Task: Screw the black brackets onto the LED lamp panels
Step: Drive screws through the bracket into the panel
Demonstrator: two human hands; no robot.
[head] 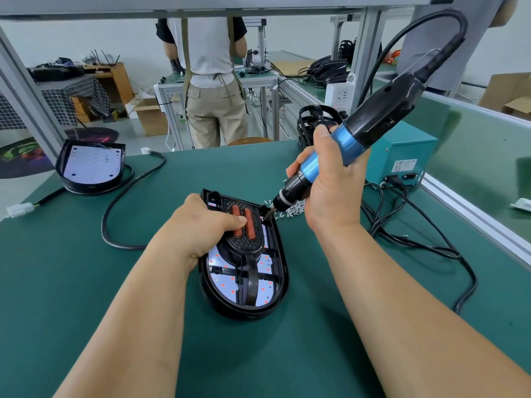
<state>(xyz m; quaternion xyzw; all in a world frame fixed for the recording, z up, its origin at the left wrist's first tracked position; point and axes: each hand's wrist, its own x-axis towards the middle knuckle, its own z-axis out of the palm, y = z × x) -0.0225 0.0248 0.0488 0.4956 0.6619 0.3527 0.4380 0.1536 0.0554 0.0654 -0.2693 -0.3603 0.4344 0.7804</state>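
Midway, we judge: our left hand grips the LED lamp panel, thumb pinning the black bracket atop it, our right hand clasps the screwdriver at its far corner, while a second panel beyond lies bracketless.

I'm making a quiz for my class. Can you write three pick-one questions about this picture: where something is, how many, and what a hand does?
1. Where is the heap of small silver screws? A. on the green table mat behind the near black oval LED lamp panel; B. in a drawer; C. on the floor.
2. How many orange-red oblong pads are on the black plastic bracket? A. one; B. four; C. two.
3. What does the right hand do? A. lies flat; B. grips the blue-and-black electric screwdriver; C. waves.
Answers: A, they lie past its far corner; C, two lie side by side; B, fingers wrap its barrel.
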